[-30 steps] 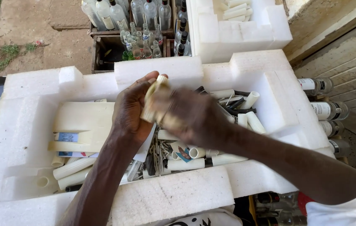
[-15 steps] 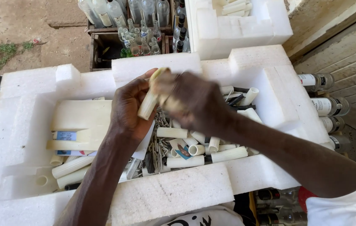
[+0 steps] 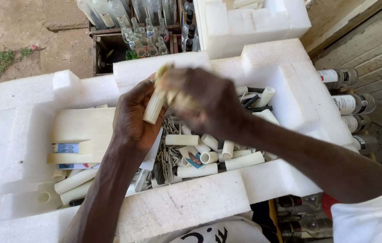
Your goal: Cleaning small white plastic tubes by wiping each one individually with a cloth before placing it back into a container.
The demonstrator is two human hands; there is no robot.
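Cream plastic pipe piece [image 3: 154, 107], short and tubular, is held upright-tilted over the middle of a white foam tray [image 3: 29, 103]; the left hand [image 3: 133, 118] has its fingers curled round the lower part of it, a firm grip. The right hand [image 3: 200, 101], at 3 o'clock of the left and touching the upper end of the same piece, is blurred with motion; it appears closed over the top, though whether it grips the pipe or something fitted on it cannot be told. Judged state of work: one piece in hand, not set down. Stock still lying loose in the tray: a heap of short cream tube offcuts [image 3: 209, 150] at 5 o'clock of the hands, a bundle of nails [image 3: 171, 144] directly beneath them, longer cream tubes [image 3: 75, 181] at 8 o'clock, flat cream trunking strips [image 3: 83, 130] at 9 o'clock. No finished pile can be distinguished from unworked pieces. Surroundings: second foam block [image 3: 254, 27] at 1 o'clock, wooden crate of glass bottles [image 3: 141, 31] at 12 o'clock, more bottles [image 3: 350, 103] lying at 3 o'clock.
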